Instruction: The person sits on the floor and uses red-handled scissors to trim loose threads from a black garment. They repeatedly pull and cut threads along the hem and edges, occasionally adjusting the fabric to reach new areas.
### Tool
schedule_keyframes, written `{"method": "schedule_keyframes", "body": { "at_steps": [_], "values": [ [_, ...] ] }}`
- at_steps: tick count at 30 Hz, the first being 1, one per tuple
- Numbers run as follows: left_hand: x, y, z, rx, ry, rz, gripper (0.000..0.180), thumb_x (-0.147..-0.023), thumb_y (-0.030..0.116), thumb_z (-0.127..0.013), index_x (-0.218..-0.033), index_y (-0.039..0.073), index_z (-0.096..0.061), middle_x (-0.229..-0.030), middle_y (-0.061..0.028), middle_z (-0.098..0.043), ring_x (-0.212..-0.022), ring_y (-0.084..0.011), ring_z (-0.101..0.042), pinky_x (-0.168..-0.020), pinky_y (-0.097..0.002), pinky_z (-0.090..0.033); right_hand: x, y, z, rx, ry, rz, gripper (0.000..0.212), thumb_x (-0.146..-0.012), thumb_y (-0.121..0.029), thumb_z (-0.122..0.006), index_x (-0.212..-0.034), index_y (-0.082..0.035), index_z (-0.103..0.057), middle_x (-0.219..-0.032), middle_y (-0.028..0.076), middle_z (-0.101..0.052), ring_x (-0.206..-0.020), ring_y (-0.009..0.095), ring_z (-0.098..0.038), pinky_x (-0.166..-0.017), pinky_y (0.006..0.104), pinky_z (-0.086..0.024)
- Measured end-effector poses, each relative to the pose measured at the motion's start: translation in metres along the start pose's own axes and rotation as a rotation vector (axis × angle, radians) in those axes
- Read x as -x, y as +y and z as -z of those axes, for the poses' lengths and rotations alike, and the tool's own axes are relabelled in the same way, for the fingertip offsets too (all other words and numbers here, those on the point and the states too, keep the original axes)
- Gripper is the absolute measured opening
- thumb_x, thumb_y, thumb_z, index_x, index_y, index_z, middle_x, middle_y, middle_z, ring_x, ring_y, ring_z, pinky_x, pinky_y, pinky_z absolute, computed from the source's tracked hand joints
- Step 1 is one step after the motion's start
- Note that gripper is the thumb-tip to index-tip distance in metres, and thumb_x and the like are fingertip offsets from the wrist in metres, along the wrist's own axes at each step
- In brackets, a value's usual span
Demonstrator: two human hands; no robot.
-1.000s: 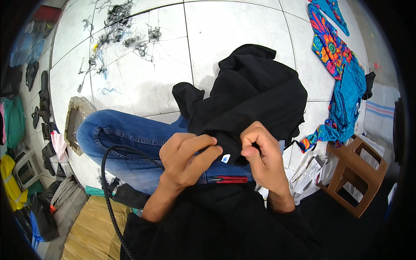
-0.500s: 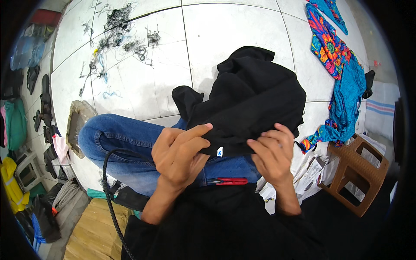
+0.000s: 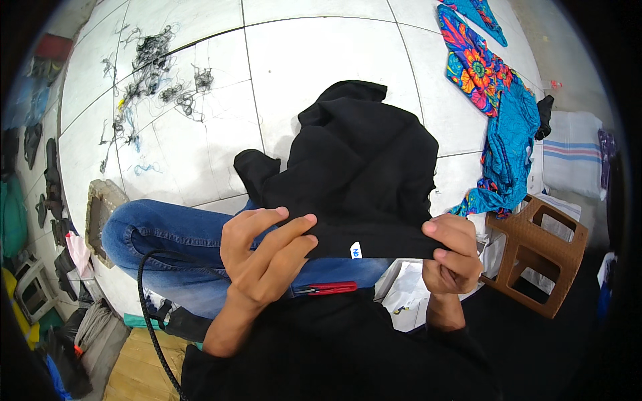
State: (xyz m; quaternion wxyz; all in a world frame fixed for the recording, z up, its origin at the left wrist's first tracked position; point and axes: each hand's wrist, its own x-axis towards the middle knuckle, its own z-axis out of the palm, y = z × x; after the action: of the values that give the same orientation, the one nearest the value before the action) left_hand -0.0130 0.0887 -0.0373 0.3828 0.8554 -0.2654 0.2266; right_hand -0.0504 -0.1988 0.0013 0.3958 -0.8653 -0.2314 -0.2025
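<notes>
A black cloth garment (image 3: 364, 157) lies bunched over the floor in front of my lap, its near edge drawn out straight between my hands. A small white label (image 3: 355, 250) with blue marking sits on that edge. My left hand (image 3: 264, 250) grips the edge at its left end, thumb hidden beneath. At the right end, my right hand (image 3: 453, 252) pinches the cloth between thumb and fingers. On my lap below the cloth rests a red-handled tool (image 3: 328, 289), perhaps a thread snipper; its kind is not clear.
Loose dark thread scraps (image 3: 154, 63) litter the tiled floor at far left. Colourful floral cloth (image 3: 498, 127) lies at right, beside a brown plastic stool (image 3: 538, 257). A shallow stone-like tray (image 3: 100, 217) stands by my left knee. A black cord (image 3: 144, 294) runs along my left side.
My right hand has moved outward to the right and now pinches the garment's edge, which is pulled straighter. The view has shifted a little, so the surroundings sit further left.
</notes>
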Motion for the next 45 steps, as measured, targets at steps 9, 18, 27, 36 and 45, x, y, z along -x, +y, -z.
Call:
{"method": "schedule_keyframes", "body": {
  "at_steps": [9,18,27,36,45],
  "values": [
    [-0.027,0.035,0.023,0.739,-0.034,-0.109,0.020,-0.077,-0.006,-0.076,-0.082,0.003,-0.059,-0.109,-0.0229,-0.075,-0.082,-0.0285,-0.074,-0.060,-0.0336,-0.059,-0.017,-0.013,0.023,-0.238,0.226,-0.051,0.020,-0.093,-0.026,-0.077,-0.091,-0.014,-0.062,-0.087,0.005,-0.071,-0.089,0.026,-0.064,-0.082,0.0425,-0.052],
    [-0.014,0.009,-0.007,0.235,-0.022,-0.164,0.018,-0.073,-0.001,-0.076,-0.079,0.006,-0.061,-0.102,-0.0120,-0.075,-0.069,-0.0184,-0.062,-0.052,-0.0282,-0.048,-0.015,-0.004,0.012,0.357,-0.014,0.049,0.027,-0.071,0.000,-0.081,-0.094,-0.013,-0.077,-0.089,0.003,-0.068,-0.100,0.027,-0.067,-0.086,0.0459,-0.056],
    [-0.004,0.013,-0.007,0.078,-0.024,-0.056,0.032,-0.071,0.002,-0.081,-0.102,0.009,-0.077,-0.096,-0.0048,-0.070,-0.077,-0.0201,-0.062,-0.063,-0.0326,-0.050,-0.020,0.002,0.003,0.401,-0.045,-0.007,0.023,-0.066,0.007,-0.070,-0.079,-0.011,-0.074,-0.084,0.004,-0.066,-0.101,0.029,-0.067,-0.095,0.0508,-0.055],
    [-0.021,-0.005,0.000,0.763,-0.424,0.482,0.013,-0.097,0.013,-0.071,-0.099,0.001,-0.071,-0.089,-0.0066,-0.062,-0.080,-0.0176,-0.055,-0.071,-0.0302,-0.044,-0.043,0.033,-0.013,-0.710,-0.147,-0.538,0.020,-0.076,-0.019,-0.054,-0.073,0.000,-0.060,-0.078,0.011,-0.060,-0.084,0.029,-0.062,-0.108,0.0535,-0.042],
    [-0.013,-0.011,-0.004,1.010,-0.389,0.748,0.019,-0.100,0.017,-0.067,-0.099,-0.002,-0.065,-0.090,-0.0076,-0.061,-0.082,-0.0171,-0.053,-0.075,-0.0303,-0.042,-0.048,0.042,-0.018,-0.820,-0.263,-0.828,0.025,-0.088,-0.027,-0.069,-0.083,-0.002,-0.068,-0.082,0.008,-0.063,-0.086,0.019,-0.062,-0.100,0.0441,-0.049]
  ]
}}
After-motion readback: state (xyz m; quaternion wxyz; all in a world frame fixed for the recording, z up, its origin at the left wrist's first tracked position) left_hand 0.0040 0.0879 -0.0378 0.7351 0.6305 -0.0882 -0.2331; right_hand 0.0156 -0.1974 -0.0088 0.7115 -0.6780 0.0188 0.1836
